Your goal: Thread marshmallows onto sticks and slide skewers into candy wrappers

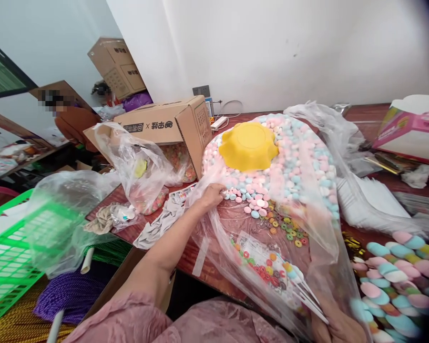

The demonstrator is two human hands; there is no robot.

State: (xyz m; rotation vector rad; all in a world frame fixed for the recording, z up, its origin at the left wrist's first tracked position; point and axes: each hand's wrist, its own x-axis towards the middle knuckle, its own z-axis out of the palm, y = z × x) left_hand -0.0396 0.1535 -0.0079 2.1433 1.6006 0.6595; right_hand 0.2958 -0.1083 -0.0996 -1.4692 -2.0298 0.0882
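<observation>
My left hand [212, 195] reaches over the near left edge of a clear plastic bag [214, 238], its fingers closed together beside loose pink, white and blue marshmallows [257, 202]. What sits between the fingertips is too small to make out. Down at the lower right, my right hand [338, 321] grips several thin white sticks [309, 297], with colourful candies around their far ends. Ring-shaped gummies [293, 231] lie on the bag near the marshmallows. More red, green and orange ring gummies [260, 269] are by the sticks. An upturned yellow bowl [248, 143] rests on the marshmallow pile.
A cardboard box [193, 124] stands open at the back left. Skewered marshmallows [400, 286] lie at the right, near stacked clear sleeves [375, 202]. A green basket [10, 252] is at the left. A person [76, 124] sits farther back.
</observation>
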